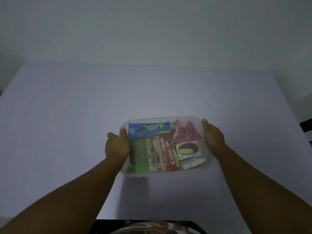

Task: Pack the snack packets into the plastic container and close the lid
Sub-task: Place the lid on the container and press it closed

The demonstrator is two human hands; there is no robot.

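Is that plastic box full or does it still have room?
Full: the plastic box is packed wall to wall with snack packets. Both hands grip its ends. Whether the lid is on, cannot tell.

You are looking at a dim, underexposed picture with a cold bluish-grey cast across the whole tabletop [67,124]. The light is soft and even, with no hard highlights. A faint shadow falls on the tabletop just below the near side of the plastic container [205,164], toward you. Your forearms and both hands read as dark, with little surface detail. The clear lid [152,119] gives only a weak, milky sheen, and the packet print beneath it looks soft and slightly smeared. The wide lens bends the tabletop's far edge and spreads the corners. The far wall [152,27] is grainy, featureless grey.
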